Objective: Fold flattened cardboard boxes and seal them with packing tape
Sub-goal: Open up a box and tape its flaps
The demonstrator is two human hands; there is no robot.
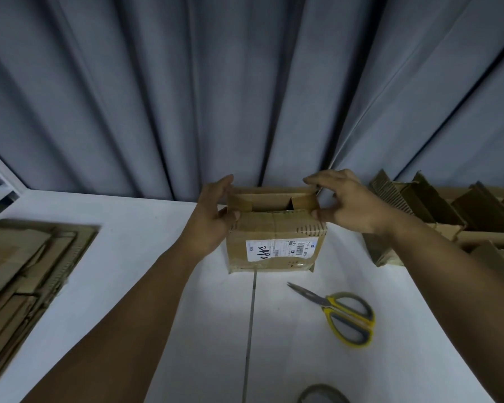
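Box [274,228] is standing btwn the hands, which are apart: left hand [216,212] is gripping its left end, right hand [351,205] is pinching the top-right flap corner. White label [277,250] on near face is showing upside-down handwriting, not legible.

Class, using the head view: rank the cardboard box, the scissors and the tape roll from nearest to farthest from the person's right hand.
1. cardboard box: touching, the right hand pinches its top right corner.
2. scissors: lying below the hand, toward the person.
3. tape roll: at the bottom edge of the view, closest to the person.
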